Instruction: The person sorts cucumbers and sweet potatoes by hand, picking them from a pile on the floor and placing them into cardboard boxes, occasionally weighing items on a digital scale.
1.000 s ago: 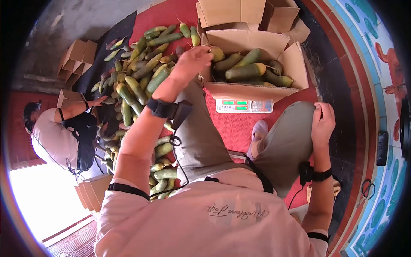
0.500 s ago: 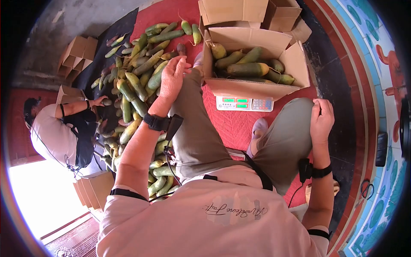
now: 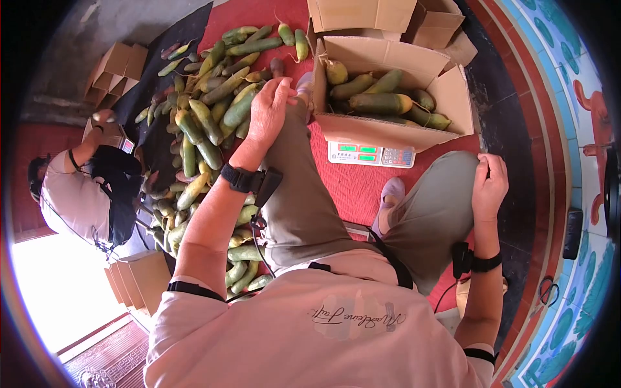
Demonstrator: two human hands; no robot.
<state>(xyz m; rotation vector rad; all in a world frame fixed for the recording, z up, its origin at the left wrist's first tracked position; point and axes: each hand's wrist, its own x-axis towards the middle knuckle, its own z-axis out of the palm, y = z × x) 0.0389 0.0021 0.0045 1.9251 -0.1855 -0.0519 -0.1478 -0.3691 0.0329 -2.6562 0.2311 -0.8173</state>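
My left hand [image 3: 269, 115] hangs over my left knee, fingers loosely bent and apart, with nothing visible in it. Beside it on the left spreads a large heap of green radishes [image 3: 206, 121]. My right hand [image 3: 490, 187] rests on my right knee with its fingers curled in, and I see nothing held there. In front of my knees an open cardboard box [image 3: 388, 132] holds several green radishes [image 3: 380, 103]. The box sits on a digital scale [image 3: 362, 154] with lit green displays.
At the left a co-worker [image 3: 77, 194] reaches toward a second scale [image 3: 127, 146], a radish in the hand. Empty-looking cartons [image 3: 119, 68] stand by the wall, and more boxes [image 3: 362, 14] lie behind mine. Scissors [image 3: 549, 291] lie near the right wall.
The co-worker's hand has moved from the heap up to the second scale with a radish, leaning back. My hands have barely moved; the view has shifted slightly.
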